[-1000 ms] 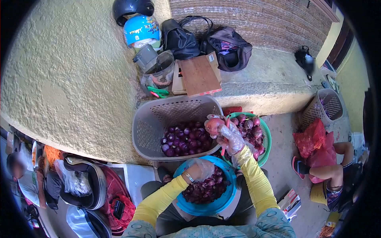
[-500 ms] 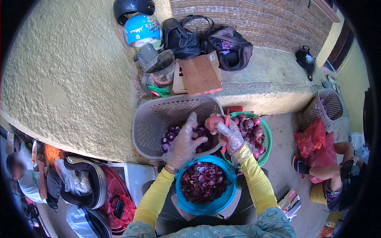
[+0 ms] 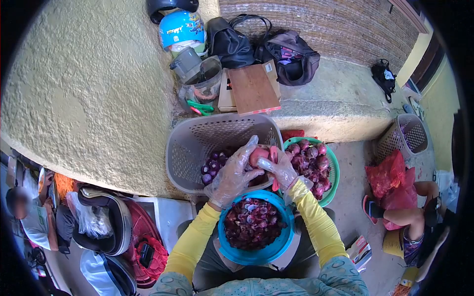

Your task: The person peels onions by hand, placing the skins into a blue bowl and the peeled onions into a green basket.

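Observation:
A red onion is held between my gloved hands, over the right part of the grey perforated basket. My left hand curls around the onion's left side, fingers above and thumb below. My right hand grips a red tool, its thumb against the onion; the tool's working end cannot be made out. Peeled purple onions lie in the basket. Below my hands, a blue basin holds onion skins. Unpeeled onions fill a green basket at right.
A raised ledge behind carries a brown board, plastic containers, bags and a blue helmet. Red mesh sacks and a seated person's leg are at right. Another person is at far left.
My left hand has moved right and closed on the onion, which my right hand held beside it. The onion has shifted slightly down and left. The view has tilted a little.

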`<move>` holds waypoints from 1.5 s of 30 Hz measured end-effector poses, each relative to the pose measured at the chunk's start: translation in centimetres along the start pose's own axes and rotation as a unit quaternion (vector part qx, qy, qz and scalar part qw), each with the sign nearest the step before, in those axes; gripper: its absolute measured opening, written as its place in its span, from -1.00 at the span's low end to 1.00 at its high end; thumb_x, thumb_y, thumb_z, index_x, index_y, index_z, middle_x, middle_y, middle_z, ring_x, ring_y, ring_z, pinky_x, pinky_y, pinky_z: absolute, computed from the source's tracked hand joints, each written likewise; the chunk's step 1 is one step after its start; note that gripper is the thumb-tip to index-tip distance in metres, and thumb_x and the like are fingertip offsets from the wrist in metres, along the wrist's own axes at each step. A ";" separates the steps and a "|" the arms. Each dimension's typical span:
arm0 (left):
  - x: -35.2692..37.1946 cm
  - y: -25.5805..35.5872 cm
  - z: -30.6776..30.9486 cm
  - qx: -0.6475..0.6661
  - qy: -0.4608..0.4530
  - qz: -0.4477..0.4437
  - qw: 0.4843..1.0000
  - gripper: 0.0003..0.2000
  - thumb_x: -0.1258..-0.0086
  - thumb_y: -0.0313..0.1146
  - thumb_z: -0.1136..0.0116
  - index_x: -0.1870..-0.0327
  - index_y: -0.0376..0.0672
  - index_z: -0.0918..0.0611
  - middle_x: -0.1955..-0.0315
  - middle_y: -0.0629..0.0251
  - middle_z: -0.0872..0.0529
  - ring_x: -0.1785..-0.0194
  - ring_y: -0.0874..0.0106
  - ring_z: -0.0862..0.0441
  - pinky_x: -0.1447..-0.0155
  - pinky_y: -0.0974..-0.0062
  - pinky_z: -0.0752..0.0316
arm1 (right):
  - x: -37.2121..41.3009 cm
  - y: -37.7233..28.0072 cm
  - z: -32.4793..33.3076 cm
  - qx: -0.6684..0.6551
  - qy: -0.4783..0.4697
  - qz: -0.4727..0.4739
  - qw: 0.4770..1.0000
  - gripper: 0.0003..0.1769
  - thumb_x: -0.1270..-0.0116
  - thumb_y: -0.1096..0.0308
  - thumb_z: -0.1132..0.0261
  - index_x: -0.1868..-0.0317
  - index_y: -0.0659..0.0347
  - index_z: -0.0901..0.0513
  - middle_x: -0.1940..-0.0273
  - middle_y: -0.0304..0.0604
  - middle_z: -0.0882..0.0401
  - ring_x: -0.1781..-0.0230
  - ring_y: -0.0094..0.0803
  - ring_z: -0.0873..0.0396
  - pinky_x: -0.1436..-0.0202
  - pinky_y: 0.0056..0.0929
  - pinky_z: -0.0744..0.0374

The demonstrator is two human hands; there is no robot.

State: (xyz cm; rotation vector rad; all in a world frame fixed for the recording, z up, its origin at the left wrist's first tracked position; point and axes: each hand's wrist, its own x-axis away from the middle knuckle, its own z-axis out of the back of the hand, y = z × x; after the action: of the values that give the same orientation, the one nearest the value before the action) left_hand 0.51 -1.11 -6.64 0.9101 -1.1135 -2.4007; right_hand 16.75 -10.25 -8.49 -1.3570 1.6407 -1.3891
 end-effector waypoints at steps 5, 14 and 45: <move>0.6 -1.1 -1.0 0.035 0.015 0.015 0.999 -0.33 -0.29 -0.49 -0.46 -0.44 -0.25 -0.43 -0.49 0.03 -0.44 -0.52 0.12 -0.43 -0.55 0.25 -0.34 | -0.6 1.3 0.8 0.037 -0.009 -0.023 0.999 -0.44 -0.36 0.17 -0.54 -0.29 0.18 -0.63 0.13 -0.39 -0.66 0.33 -0.72 -0.51 0.41 -0.68 -0.44; 0.7 -3.1 -2.0 0.180 0.108 0.056 0.976 -0.33 -0.40 -0.49 -0.38 -0.49 -0.29 -0.32 -0.49 -0.04 -0.41 -0.47 0.17 -0.46 -0.50 0.30 -0.40 | -0.9 0.7 1.1 0.050 0.072 -0.084 0.993 -0.25 -0.54 -0.30 -0.17 -0.38 0.17 -0.53 0.07 -0.28 -0.69 0.30 -0.59 -0.53 0.39 -0.57 -0.46; 10.1 5.2 -0.3 0.096 0.027 0.201 0.974 -0.36 -0.44 -0.43 -0.36 -0.51 -0.14 -0.34 -0.43 0.12 -0.41 -0.40 0.31 -0.44 -0.40 0.38 -0.42 | 18.5 5.3 -0.9 -0.204 -0.041 -0.123 0.970 -0.26 -0.65 0.32 -0.14 -0.71 0.01 -0.02 -0.21 -0.25 -0.52 0.05 -0.56 -0.53 0.09 -0.55 -0.58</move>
State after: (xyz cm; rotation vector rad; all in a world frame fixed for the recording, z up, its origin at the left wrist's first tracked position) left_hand -6.53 -10.01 -6.91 0.7186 -1.3781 -1.9554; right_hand 8.58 -27.62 -10.10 -1.8805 1.8176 -1.1415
